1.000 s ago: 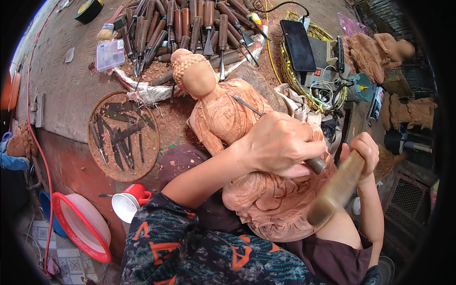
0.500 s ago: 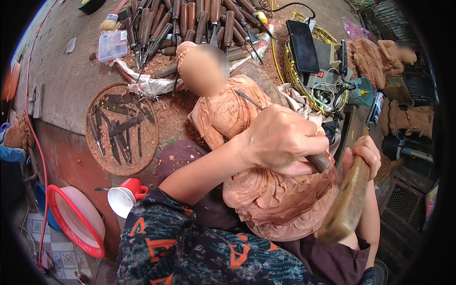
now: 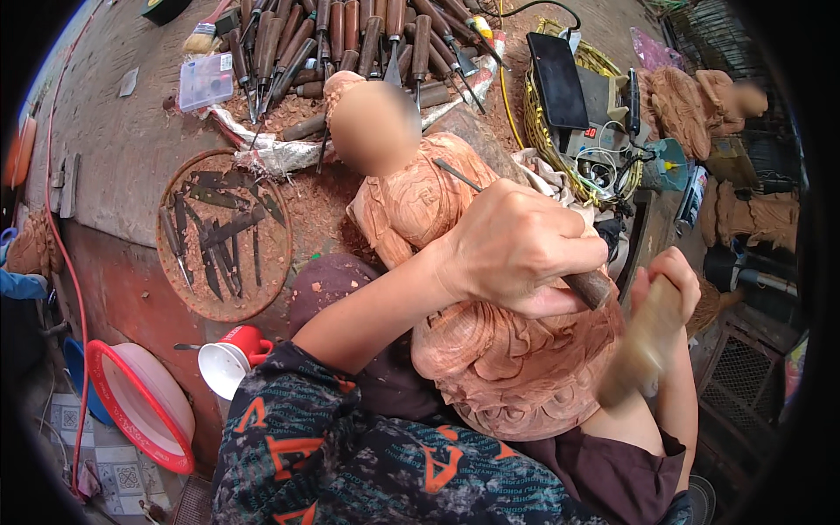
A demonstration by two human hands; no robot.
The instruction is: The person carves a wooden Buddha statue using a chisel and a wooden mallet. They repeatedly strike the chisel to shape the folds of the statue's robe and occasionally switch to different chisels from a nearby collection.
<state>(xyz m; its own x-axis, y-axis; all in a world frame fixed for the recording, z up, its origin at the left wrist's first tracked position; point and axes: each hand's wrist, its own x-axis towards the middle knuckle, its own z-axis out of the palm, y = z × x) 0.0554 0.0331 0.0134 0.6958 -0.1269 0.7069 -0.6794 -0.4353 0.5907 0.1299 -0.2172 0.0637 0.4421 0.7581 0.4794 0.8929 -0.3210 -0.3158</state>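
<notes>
A carved wooden statue [image 3: 420, 206] leans across my lap, its rounded base towards me and its head away. My left hand [image 3: 525, 249] is closed around the handle of a chisel [image 3: 590, 289]. The thin metal blade points up and left to the statue's upper body near the shoulder; I cannot tell whether its tip touches the wood. In my right hand [image 3: 675, 278] is a wooden mallet [image 3: 645, 350], smeared by motion. Its head is below and to the right of the chisel's handle end, apart from it.
Many wooden-handled carving tools [image 3: 341, 39] lie heaped at the far side. On the left are a round tray [image 3: 164, 254] of blades, a red cup [image 3: 249, 343] and a pink basin [image 3: 144, 402]. A phone [image 3: 557, 83] and another carving [image 3: 682, 109] are at far right.
The mallet has swung slightly and is more blurred now. My left hand and the chisel have shifted only a little; both grips are kept.
</notes>
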